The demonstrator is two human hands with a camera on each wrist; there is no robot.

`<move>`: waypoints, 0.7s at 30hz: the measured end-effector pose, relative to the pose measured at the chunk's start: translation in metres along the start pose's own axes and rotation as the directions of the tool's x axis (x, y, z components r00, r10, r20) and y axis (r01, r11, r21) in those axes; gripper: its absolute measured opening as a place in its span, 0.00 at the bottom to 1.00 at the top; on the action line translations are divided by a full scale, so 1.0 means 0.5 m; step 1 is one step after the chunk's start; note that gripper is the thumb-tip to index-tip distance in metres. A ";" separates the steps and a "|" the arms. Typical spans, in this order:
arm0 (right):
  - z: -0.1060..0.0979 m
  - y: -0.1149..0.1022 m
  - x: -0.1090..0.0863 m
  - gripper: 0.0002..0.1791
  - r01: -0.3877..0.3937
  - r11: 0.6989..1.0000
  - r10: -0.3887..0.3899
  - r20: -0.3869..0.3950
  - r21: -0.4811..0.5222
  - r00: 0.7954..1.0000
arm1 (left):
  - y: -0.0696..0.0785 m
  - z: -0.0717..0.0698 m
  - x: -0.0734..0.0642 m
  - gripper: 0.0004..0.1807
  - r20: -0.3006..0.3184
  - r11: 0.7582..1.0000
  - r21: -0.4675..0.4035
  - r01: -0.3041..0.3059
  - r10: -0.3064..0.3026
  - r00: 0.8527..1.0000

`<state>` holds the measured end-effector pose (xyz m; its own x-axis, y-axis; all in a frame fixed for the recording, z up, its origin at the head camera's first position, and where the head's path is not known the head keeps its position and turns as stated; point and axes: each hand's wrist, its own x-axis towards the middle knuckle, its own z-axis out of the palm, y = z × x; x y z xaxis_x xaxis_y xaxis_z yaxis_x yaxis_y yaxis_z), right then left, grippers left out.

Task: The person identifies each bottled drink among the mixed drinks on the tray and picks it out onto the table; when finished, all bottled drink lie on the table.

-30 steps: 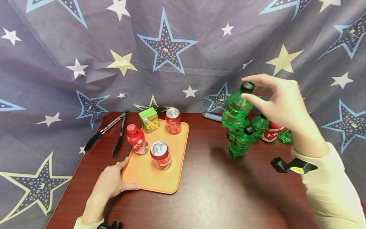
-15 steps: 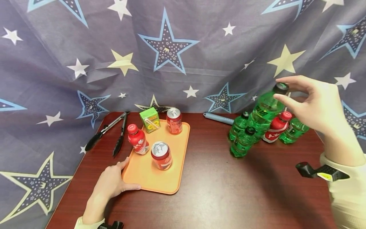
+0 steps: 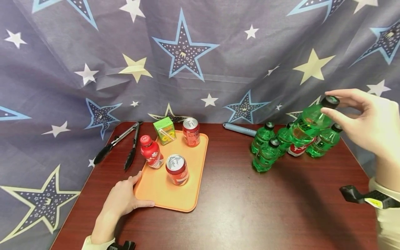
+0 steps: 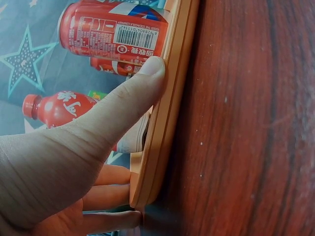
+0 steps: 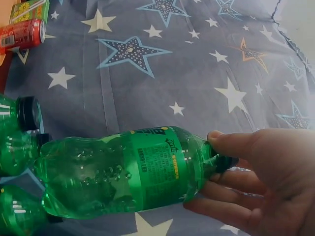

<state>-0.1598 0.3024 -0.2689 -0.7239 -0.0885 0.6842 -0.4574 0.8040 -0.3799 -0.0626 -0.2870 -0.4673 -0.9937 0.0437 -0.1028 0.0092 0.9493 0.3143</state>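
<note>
My right hand (image 3: 372, 119) pinches a green soda bottle (image 3: 309, 123) at the neck, just below its black cap. The bottle hangs tilted above the table, in front of other bottles; in the right wrist view, fingers and thumb surround the neck of the bottle (image 5: 118, 172). At the near left corner of an orange tray (image 3: 156, 196), my left hand (image 3: 120, 198) rests with thumb along the front rim and fingers at the left side. The left wrist view shows the extended thumb (image 4: 128, 93) touching the tray rim (image 4: 165, 108).
Two red cans (image 3: 177, 170) (image 3: 191, 132), a red bottle (image 3: 151, 152) and a green juice box (image 3: 165, 131) stand on the tray. Tongs (image 3: 120, 144) lie left. Several green bottles (image 3: 265, 156), a partly hidden red-labelled bottle (image 3: 296, 150) and a blue handle (image 3: 240, 129) are right.
My right hand has carried the green bottle rightwards and slightly down, from over the left-hand green bottles to in front of the red-labelled one. My left hand stays at the tray corner.
</note>
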 end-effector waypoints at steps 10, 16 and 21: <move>-0.001 0.023 -0.026 0.24 -0.011 0.999 0.012 0.031 -0.048 0.999 | -0.003 0.000 -0.002 0.72 -0.003 1.000 0.000 -0.004 0.004 1.000; 0.006 0.037 -0.041 0.23 -0.015 0.995 0.021 0.060 -0.097 0.998 | -0.003 0.000 -0.003 0.72 -0.010 1.000 0.005 -0.004 0.004 1.000; 0.018 0.053 -0.065 0.22 -0.050 0.996 0.058 0.105 -0.079 0.993 | -0.003 0.000 -0.001 0.72 -0.001 1.000 0.004 0.003 -0.003 1.000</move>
<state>-0.1527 0.3213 -0.3068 -0.7994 -0.1030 0.5919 -0.3784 0.8515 -0.3629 -0.0620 -0.2886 -0.4678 -0.9938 0.0408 -0.1031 0.0068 0.9506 0.3103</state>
